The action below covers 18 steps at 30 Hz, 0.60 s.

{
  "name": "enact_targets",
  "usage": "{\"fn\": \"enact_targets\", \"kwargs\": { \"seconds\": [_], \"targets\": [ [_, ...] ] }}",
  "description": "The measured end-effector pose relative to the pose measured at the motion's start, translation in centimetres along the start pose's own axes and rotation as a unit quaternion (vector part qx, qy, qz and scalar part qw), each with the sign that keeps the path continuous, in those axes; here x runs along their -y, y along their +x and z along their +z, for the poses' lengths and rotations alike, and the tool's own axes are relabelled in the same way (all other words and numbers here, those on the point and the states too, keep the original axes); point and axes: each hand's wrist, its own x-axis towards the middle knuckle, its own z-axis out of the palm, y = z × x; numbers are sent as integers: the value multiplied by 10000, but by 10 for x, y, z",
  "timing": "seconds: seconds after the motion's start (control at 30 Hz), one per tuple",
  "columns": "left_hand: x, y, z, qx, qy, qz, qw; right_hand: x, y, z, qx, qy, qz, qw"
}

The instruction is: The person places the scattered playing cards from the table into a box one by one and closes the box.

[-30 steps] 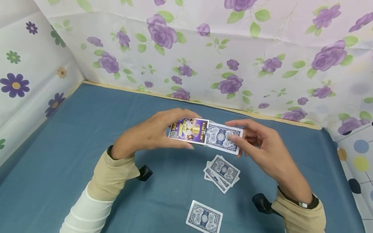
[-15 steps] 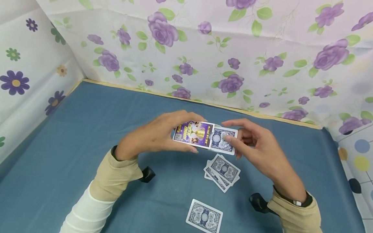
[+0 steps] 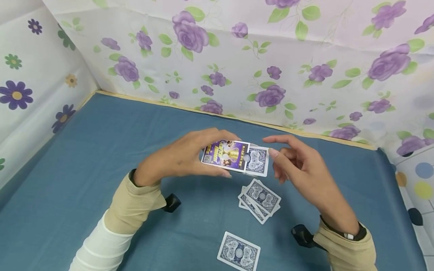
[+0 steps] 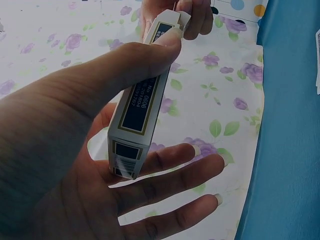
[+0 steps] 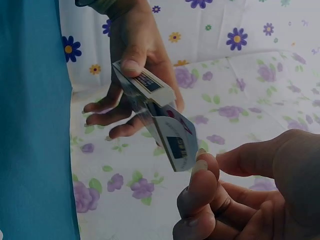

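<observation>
My left hand (image 3: pixel 179 156) grips a playing card box (image 3: pixel 225 153) between thumb and fingers, its purple and gold printed face up. Out of the box's right end sticks a blue-backed playing card (image 3: pixel 258 162), partly inside. The right hand (image 3: pixel 301 167) is at that protruding end, thumb tip by the card's outer edge, index finger stretched out above, other fingers curled. In the left wrist view, the thumb presses the box's narrow side (image 4: pixel 142 102) while several fingers spread beneath. The right wrist view has a printed flap (image 5: pixel 175 140) close to the right fingertips.
Several blue-backed cards lie in a loose overlapping pile (image 3: pixel 261 199) below the hands. Another blue-backed card (image 3: pixel 239 253) lies nearer the front. A blue cloth (image 3: pixel 101 158) covers the table, with a flowered sheet (image 3: pixel 217 45) rising behind it.
The blue-backed card has slid left, deeper into the box. My right thumb has moved from the card's back to its outer edge. The box shifted slightly right, then stayed put.
</observation>
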Motion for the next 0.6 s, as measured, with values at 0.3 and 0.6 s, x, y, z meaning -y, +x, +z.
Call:
{"fn": "enact_targets", "kwargs": {
  "seconds": [0.3,0.6],
  "targets": [
    [-1,-3,-1,-34,96,-17,9999,0,1,1,175,-223,-36,9996],
    [-4,-1,0,-6,72,140,9999,0,2,9,260,-219,19,9994]
  ]
}}
